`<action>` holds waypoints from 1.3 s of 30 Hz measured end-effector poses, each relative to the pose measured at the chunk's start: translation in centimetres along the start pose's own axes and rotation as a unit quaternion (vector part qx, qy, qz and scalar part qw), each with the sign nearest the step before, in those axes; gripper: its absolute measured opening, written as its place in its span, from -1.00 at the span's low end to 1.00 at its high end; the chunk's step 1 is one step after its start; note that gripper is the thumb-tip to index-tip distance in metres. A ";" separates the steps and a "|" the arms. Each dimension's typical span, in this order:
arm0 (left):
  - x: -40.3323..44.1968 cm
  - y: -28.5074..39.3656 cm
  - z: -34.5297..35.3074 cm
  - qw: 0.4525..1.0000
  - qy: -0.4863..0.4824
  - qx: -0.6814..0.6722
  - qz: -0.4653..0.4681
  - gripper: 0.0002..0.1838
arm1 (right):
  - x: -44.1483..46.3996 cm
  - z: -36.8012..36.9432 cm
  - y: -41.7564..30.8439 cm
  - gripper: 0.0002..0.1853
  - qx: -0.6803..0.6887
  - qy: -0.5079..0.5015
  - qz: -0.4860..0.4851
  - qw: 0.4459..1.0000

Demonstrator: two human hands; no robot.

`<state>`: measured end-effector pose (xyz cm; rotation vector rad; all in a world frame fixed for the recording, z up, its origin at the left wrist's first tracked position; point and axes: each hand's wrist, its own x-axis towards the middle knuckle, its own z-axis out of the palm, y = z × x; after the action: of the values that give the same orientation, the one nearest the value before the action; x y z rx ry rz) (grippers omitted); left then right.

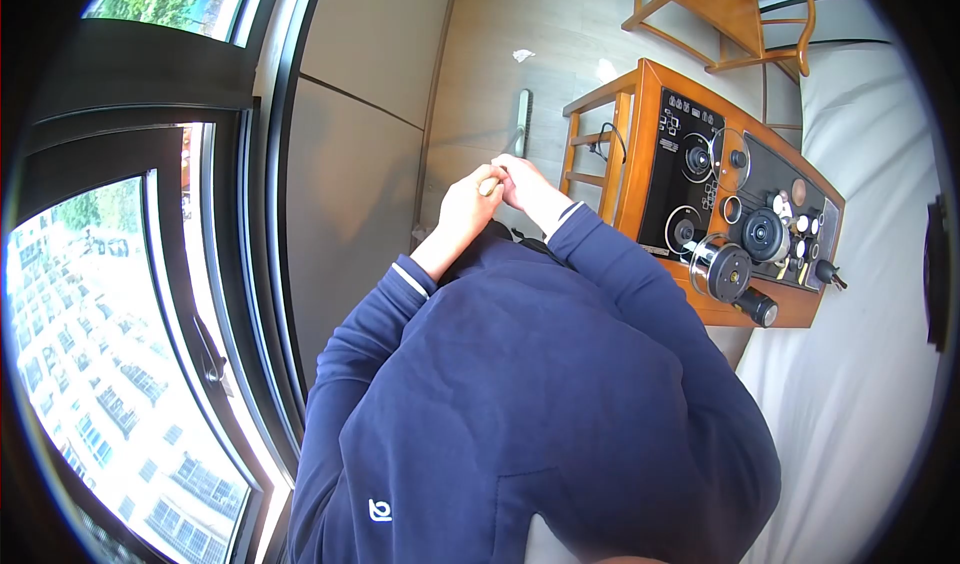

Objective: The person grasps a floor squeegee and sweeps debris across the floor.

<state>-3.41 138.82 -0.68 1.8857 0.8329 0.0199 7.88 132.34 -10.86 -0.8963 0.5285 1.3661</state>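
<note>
Both my hands are closed around the handle of a broom, seen almost end-on in front of my body. My left hand wraps the handle near its pale, rounded top end. Just beside it, my right hand grips too, its fingers close to those of the left. Most of the handle is hidden by the hands. Beyond them, the narrow broom head with dark bristles along one side rests on the floor. A crumpled white scrap lies on the floor past the head.
On my right stands a wooden table with a black cooktop, a pot, lids and small jars. A wooden chair is behind it. Grey cabinet panels and an open window line my left. White cloth covers the far right.
</note>
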 end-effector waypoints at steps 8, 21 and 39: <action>0.3 -0.1 -1.2 0.999 0.024 0.024 0.002 -0.82 | 0.1 2.6 0.0 -0.85 -0.017 0.018 0.016 1.000; 1.3 -0.1 -3.5 0.995 0.066 0.073 0.031 -0.85 | 2.0 4.1 -0.1 -0.94 -0.026 -0.064 0.034 0.997; 5.3 4.0 -4.9 0.982 -0.001 0.147 0.119 -0.82 | -0.5 6.5 -4.4 -0.84 -0.004 -0.066 -0.047 0.997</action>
<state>0.99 144.77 3.06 2.2549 0.6298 0.0444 10.92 137.41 -5.71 -0.8207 0.3749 1.3323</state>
